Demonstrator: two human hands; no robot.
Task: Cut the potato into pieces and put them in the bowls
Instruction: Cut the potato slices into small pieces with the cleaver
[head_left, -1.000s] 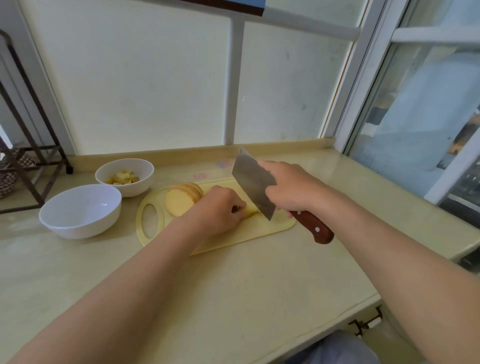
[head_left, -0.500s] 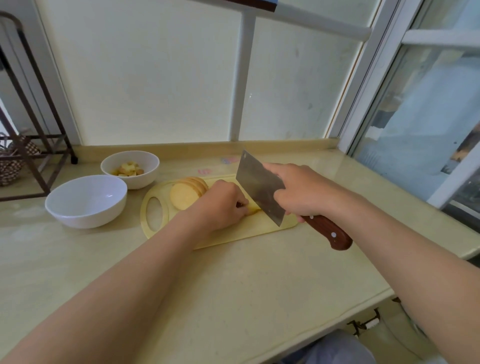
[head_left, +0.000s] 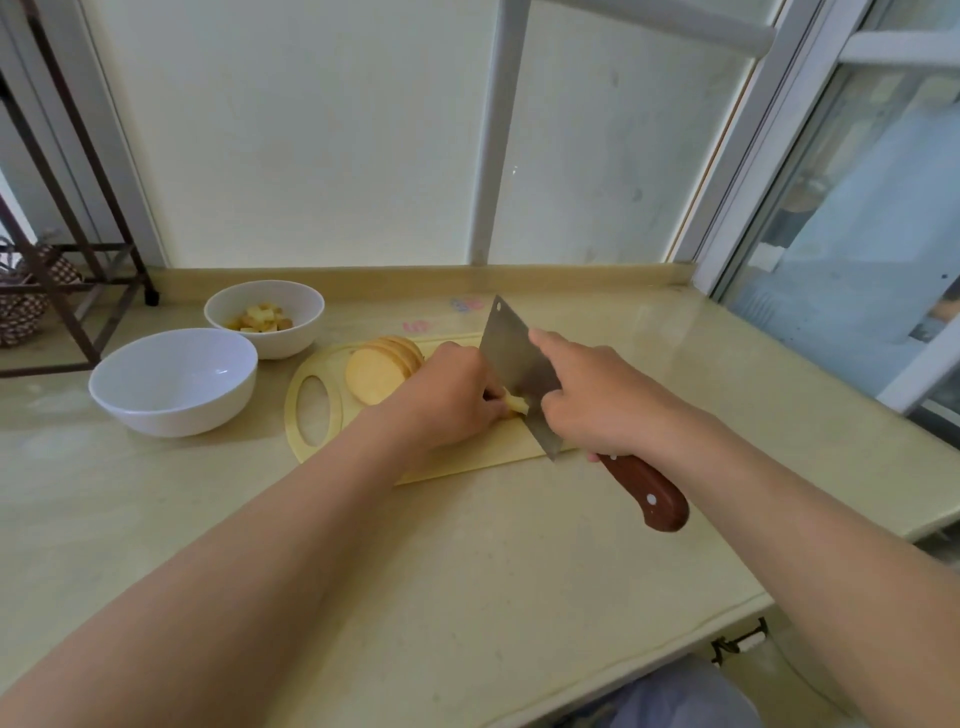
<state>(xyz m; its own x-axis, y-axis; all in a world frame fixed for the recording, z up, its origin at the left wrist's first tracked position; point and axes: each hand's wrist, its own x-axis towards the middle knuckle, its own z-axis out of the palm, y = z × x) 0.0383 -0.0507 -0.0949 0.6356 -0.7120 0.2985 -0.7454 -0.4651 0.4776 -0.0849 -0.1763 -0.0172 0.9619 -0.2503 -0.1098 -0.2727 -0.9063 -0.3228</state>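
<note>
A stack of round potato slices (head_left: 379, 366) leans on the yellow cutting board (head_left: 311, 415). My left hand (head_left: 447, 397) curls over a small potato piece (head_left: 516, 404) and holds it down on the board. My right hand (head_left: 602, 397) grips a cleaver (head_left: 514, 364) by its brown wooden handle, forefinger stretched along the blade; the blade's edge rests on the potato piece next to my left fingers. A large white bowl (head_left: 174, 382) stands left of the board with nothing inside. A smaller white bowl (head_left: 265, 317) behind it holds potato cubes.
A dark metal rack (head_left: 67, 249) stands at the far left on the beige counter (head_left: 467, 571). A wall and window frame close the back, and a glass door runs along the right. The counter's front edge lies near my body.
The cleaver has come down from a raised tilt onto the potato piece beside my left fingers. My left hand stays in place on the board.
</note>
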